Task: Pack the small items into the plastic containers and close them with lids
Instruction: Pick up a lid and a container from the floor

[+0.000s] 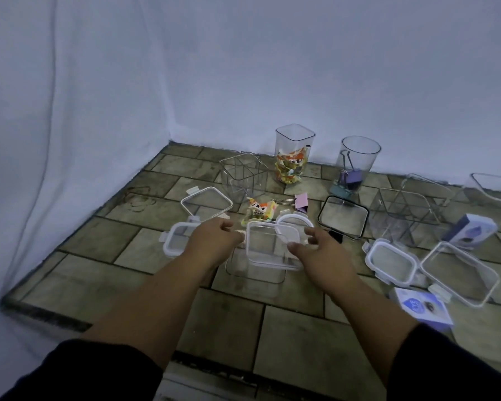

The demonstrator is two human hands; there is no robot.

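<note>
You are holding a clear square lid (268, 247) on top of a clear container (255, 274) on the tile-patterned bench (99, 256). Your left hand (214, 237) is pinching the lid's left edge and your right hand (320, 251) is curling round its right edge. Behind them, a tall container (294, 137) is holding snack packets (291, 166), and loose lids (206, 202) are lying around.

The left forearm (145, 299) and the right forearm (368, 308), bare below dark sleeves (84, 371), reach forward from the lower corners and converge toward the middle of the view. The left hand (211, 237), back uppermost, has its fingers curled, with the tips pinching the left edge of a clear lid (268, 244). The right hand (320, 251), also back uppermost, grips the lid's right edge between thumb and curled fingers.
</note>
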